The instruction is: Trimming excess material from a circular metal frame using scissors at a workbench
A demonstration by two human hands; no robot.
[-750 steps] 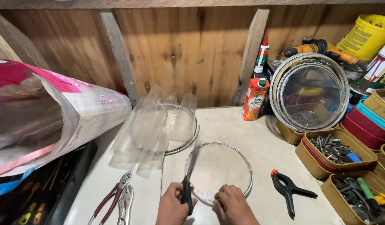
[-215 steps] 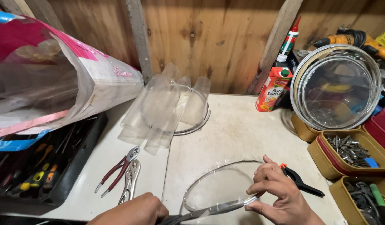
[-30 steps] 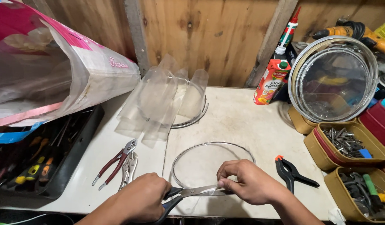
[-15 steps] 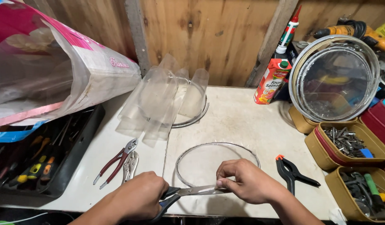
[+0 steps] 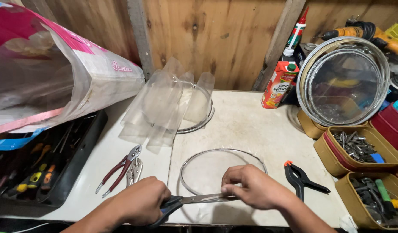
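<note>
- Wooden wall planks back a white tabletop (image 5: 250, 125) crowded with tools.
- Left hand (image 5: 141, 205) is closed around the handles of scissors (image 5: 194, 199), blades lying across the near edge of a wire ring (image 5: 222, 172) covered in clear film.
- Right hand (image 5: 255, 187) pinches the ring's near rim.
- Red-handled pliers (image 5: 119, 168) lie just left; a black clamp (image 5: 302, 179) right.

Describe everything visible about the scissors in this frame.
The scissors lie nearly level over the near edge of the white table, blades pointing right. The blades are bare grey metal, the handles dark. The left hand grips the handles; the right hand pinches the blade tips over a wire ring covered in clear film.
</note>
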